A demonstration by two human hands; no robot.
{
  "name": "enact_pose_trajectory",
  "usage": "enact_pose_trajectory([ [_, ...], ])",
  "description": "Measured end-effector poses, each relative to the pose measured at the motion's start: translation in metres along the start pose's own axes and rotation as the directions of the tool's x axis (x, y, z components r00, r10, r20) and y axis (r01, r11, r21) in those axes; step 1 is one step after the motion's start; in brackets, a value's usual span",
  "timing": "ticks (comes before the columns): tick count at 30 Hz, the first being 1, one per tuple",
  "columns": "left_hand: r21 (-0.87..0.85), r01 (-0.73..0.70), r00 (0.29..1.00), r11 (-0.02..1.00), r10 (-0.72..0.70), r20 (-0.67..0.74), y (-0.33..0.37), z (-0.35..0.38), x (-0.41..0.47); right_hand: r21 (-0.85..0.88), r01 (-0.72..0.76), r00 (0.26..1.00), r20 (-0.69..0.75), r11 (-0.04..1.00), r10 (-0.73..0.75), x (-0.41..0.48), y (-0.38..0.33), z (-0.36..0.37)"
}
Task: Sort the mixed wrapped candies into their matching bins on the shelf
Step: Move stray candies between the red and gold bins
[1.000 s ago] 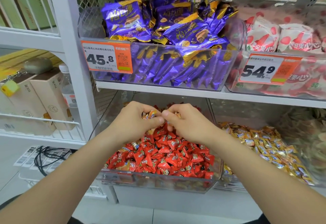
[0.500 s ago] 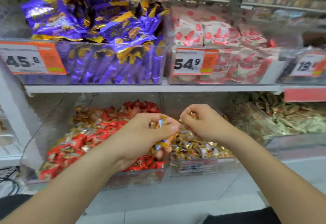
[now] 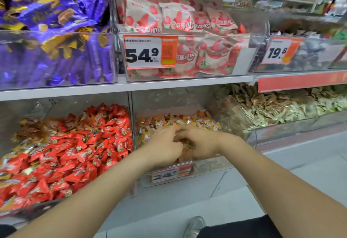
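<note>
On the lower shelf, a clear bin of red wrapped candies [image 3: 78, 149] holds some gold ones mixed in at its back left. To its right stands a bin of gold wrapped candies [image 3: 180, 120] with a 24.9 price tag [image 3: 171, 174]. Both my hands are low inside the gold bin, fingertips touching. My left hand [image 3: 163, 145] curls its fingers over a small cluster of gold candies. My right hand [image 3: 202, 142] cups the same cluster from the other side. Motion blur hides the exact grip.
A third low bin [image 3: 272, 112] at the right holds pale green-gold candies. Above the shelf board [image 3: 169, 84] stand bins of purple packs [image 3: 56, 22], pink-white packs [image 3: 178, 22] and a 19.8 bin [image 3: 300, 53]. My shoe [image 3: 195, 226] shows on the floor.
My view has swung right from the red bin to the gold bin. Both hands, carrying gold candies, have moved right and dropped down into the gold bin.
</note>
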State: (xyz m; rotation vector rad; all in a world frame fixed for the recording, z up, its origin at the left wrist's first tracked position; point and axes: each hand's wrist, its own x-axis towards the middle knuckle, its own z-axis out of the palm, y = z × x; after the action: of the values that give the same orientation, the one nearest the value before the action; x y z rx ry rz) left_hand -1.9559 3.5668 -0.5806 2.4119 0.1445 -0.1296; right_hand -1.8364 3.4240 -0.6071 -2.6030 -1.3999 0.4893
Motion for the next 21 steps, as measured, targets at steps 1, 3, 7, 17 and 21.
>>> enact_pose_trajectory([
  [1, 0.032, -0.035, 0.999, 0.999, 0.035, -0.001, 0.001, -0.001, -0.004, -0.020, -0.024, 0.999, -0.037, 1.000, 0.023, 0.002, 0.003, -0.003],
  [3, 0.132, -0.095, 0.991, 0.987, 0.107, -0.085, 0.002, -0.006, -0.015, -0.039, -0.095, 0.986, -0.138, 0.995, 0.089, 0.001, 0.009, -0.014],
  [7, 0.359, -0.224, 0.904, 0.906, 0.331, -0.271, -0.003, -0.030, -0.045, 0.005, -0.064, 0.942, -0.328, 0.998, 0.062, -0.011, -0.016, -0.034],
  [17, 0.465, 0.090, 0.894, 0.881, 0.135, -0.427, -0.112, -0.121, -0.120, -0.021, 0.270, 0.871, -0.420, 0.963, -0.254, 0.006, -0.193, -0.037],
  [21, 0.430, 0.411, 0.839, 0.804, -0.149, -0.524, -0.169, -0.144, -0.131, -0.239, 0.301, 0.881, -0.301, 0.923, -0.365, 0.047, -0.236, -0.018],
])
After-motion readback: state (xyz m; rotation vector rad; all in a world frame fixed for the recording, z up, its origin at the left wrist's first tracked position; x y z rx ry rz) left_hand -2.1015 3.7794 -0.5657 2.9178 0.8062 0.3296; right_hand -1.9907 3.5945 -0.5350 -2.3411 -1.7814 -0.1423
